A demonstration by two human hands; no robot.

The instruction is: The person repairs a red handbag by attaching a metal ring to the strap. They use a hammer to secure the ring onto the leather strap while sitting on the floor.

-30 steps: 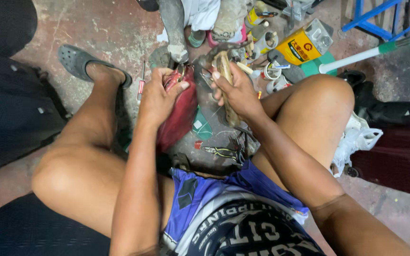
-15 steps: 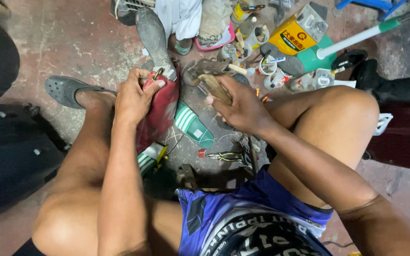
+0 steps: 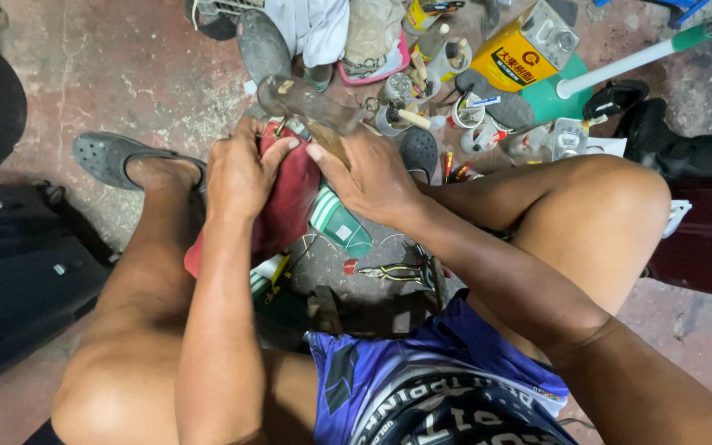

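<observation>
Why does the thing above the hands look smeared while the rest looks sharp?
Head view: the brownish tool is motion-blurred; the left hand, right hand and red cloth are sharp. Light is soft and even; the frame's left edge is dark, and the edges bow slightly.

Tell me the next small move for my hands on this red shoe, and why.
Probably steady the red shoe with the left hand before the right hand works its wooden-handled tool further. Both hands already press on the shoe's top edge, and the tool head sits right beside the left fingers, so a firm grip likely guards them.
</observation>
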